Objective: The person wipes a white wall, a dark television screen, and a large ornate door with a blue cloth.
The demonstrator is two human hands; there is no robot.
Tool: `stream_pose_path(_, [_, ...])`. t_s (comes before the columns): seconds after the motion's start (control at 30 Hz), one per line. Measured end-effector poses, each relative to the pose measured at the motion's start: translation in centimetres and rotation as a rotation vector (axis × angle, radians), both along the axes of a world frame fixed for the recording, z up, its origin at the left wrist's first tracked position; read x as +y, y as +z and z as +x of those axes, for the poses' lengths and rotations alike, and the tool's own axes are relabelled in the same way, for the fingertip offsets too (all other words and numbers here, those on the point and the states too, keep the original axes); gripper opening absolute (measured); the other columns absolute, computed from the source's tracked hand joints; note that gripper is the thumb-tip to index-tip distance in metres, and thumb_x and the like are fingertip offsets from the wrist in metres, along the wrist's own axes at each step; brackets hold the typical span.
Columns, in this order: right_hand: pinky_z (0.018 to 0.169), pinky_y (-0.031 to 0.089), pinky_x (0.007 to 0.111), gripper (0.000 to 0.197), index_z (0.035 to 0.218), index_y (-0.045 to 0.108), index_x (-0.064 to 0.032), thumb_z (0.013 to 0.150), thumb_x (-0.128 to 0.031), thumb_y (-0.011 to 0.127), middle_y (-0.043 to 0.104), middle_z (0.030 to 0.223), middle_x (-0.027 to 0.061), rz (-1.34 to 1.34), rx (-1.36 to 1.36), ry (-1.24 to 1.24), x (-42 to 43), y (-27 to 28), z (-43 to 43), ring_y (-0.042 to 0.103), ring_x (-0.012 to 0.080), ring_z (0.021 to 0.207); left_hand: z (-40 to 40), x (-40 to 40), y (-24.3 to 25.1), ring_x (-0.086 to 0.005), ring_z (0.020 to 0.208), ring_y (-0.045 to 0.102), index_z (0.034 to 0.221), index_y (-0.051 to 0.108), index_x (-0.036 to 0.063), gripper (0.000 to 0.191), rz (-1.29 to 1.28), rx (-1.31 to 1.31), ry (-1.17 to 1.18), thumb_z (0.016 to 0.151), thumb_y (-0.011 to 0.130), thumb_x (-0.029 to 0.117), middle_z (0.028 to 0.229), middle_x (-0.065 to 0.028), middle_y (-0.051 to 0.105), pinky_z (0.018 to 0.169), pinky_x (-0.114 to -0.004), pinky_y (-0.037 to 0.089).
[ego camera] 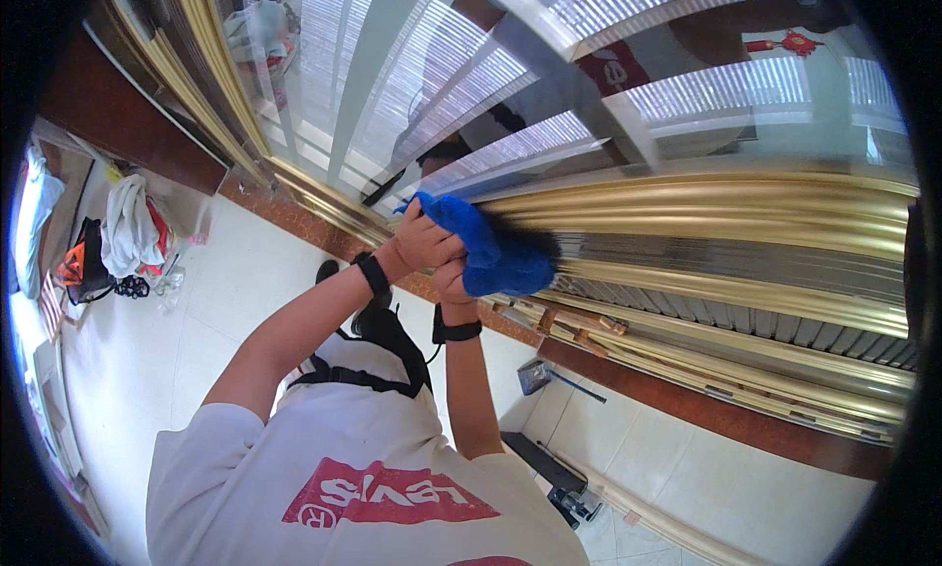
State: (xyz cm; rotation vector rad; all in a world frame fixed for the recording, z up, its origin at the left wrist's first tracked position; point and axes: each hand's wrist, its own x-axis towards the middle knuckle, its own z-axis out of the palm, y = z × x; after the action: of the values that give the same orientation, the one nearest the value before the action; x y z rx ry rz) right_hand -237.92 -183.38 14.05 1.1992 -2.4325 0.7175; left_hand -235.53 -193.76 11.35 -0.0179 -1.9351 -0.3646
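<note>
Both hands are close together on a blue cloth point(482, 246) in front of a gold-coloured metal frame point(699, 202). My left hand point(427, 238) grips the cloth's upper left part, its fingers bent over the fabric. Just below and to the right, my right hand point(452, 279) holds the cloth's lower edge; its fingertips are partly hidden by the fabric. The bunched cloth hangs against or very near the frame's left part; exact contact cannot be told. Above the frame stands a reflective glass pane point(515, 124). Each wrist wears a black band.
A reddish-brown stone threshold point(706, 400) runs under the frame. A dustpan point(534, 377) and a long black box point(544, 459) lie on the pale tiled floor point(213, 301). Clothes point(131, 227) and a black and orange bag point(87, 261) are at the left. Long pale strips point(647, 514) lie lower right.
</note>
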Motion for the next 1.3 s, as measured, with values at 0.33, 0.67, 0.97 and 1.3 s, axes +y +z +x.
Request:
stream_pose_path(0.33, [0.096,0.040,0.043,0.035,0.118,0.054,0.0054,0.088,-0.012,0.057,0.056,0.120,0.0243,0.024,-0.167,0.028,1.0,-0.3,1.8,0.053,0.0384,0.109,3.5,-0.2,-6.3,-0.0320,0.094,0.054,0.090,0.060,0.0066,0.027,-0.025,-0.355,-0.089,0.075,0.061,0.029,0.092,-0.0113,0.057,0.097,-0.061,0.031])
stream_pose_path(0.67, [0.097,0.039,0.044,0.034,0.118,0.055,0.0042,0.089,-0.014,0.057,0.055,0.120,0.0243,-0.128,-0.156,-0.062,6.5,6.4,1.7,0.051,0.0398,0.110,0.9,2.0,6.8,-0.0343,0.095,0.054,0.111,0.058,-0.0001,0.044,-0.062,-0.097,-0.248,0.073,0.060,0.021,0.097,-0.0161,0.059,0.104,-0.061,0.023])
stream_pose_path(0.97, [0.069,0.042,0.053,0.024,0.093,0.057,0.0008,0.091,-0.022,0.051,0.058,0.087,0.0248,-0.406,0.026,-0.632,9.9,16.3,-1.8,0.055,0.0441,0.076,-3.1,7.2,19.0,-0.0388,0.108,0.048,0.116,0.054,-0.0034,0.049,-0.174,-0.018,-0.305,0.072,0.059,0.018,0.113,-0.0204,0.057,0.105,-0.059,0.011])
stream_pose_path(1.3, [0.072,0.045,0.052,0.040,0.113,0.051,0.0077,0.094,-0.027,0.046,0.061,0.090,0.0301,-0.428,-0.047,-0.756,12.4,9.5,-3.3,0.058,0.0471,0.079,-4.8,8.8,10.7,-0.0297,0.084,0.052,0.098,0.058,0.0077,0.029,-0.327,0.034,-0.192,0.070,0.061,0.016,0.090,-0.0101,0.060,0.089,-0.050,0.029])
